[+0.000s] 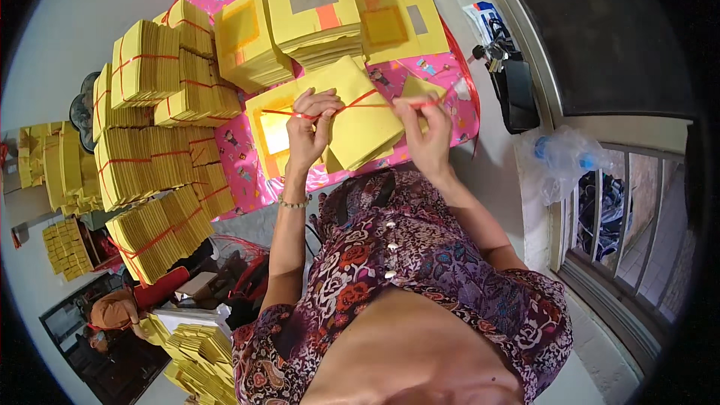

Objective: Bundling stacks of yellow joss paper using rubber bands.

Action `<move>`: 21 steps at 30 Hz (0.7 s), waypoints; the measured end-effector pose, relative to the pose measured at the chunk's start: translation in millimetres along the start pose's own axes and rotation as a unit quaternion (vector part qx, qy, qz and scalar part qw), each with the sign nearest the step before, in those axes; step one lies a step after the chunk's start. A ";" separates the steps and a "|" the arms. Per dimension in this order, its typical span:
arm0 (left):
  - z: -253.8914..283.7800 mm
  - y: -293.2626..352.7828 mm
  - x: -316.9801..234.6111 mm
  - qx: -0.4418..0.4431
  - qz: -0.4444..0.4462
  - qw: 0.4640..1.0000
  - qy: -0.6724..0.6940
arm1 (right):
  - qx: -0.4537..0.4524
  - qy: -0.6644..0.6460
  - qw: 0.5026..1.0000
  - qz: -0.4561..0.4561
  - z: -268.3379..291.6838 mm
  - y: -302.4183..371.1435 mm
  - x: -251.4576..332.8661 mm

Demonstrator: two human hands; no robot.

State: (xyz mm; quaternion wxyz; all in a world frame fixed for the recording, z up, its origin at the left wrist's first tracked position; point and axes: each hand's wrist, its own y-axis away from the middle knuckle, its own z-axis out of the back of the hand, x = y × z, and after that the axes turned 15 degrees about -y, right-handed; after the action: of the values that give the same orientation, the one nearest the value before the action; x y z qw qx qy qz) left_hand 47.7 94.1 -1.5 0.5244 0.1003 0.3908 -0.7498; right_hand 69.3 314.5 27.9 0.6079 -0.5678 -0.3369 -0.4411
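Floral blouse (442, 255) nearest, left hand (310, 127) and right hand (428, 133) pinch red ribbon (361, 100) over the yellow bundle (366, 133), which uneven tugging could skew.

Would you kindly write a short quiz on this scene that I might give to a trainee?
1. Multiple choice: what do the left hand and the right hand both hold?
A) Scissors
B) Red ribbon
C) A pen

2. True or false: the tied bundles stand to the left of the yellow bundle that lies in front of the person.

3. Fill in the blank: the patterned tablecloth is mainly ____ in colour.

Key:
1. B
2. True
3. Pink
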 end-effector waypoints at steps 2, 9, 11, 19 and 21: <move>-0.2 0.7 2.6 0.004 0.003 1.000 -0.004 | -0.121 -0.263 0.935 -0.204 -6.4 29.0 2.3; 13.0 -13.0 -5.1 0.067 0.039 0.996 0.031 | -0.159 -0.510 0.574 -0.620 4.7 97.7 -21.8; 17.8 -21.6 -6.4 0.087 0.070 0.992 0.060 | -0.138 -0.538 0.540 -0.633 0.6 103.6 -40.4; 14.7 -56.5 -3.2 0.053 0.160 0.986 0.006 | -0.161 -0.498 0.599 -0.606 -21.8 108.8 -69.0; 10.4 -61.9 10.9 0.030 0.116 0.992 -0.031 | -0.169 -0.479 0.608 -0.610 -26.3 105.0 -63.4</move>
State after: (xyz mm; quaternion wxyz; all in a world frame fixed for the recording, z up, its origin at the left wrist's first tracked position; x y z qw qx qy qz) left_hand -7.9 88.1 29.2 0.6168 0.1371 0.3372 -0.6979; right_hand 139.1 294.7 -74.5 -0.1566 -0.4536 -0.7682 -0.4237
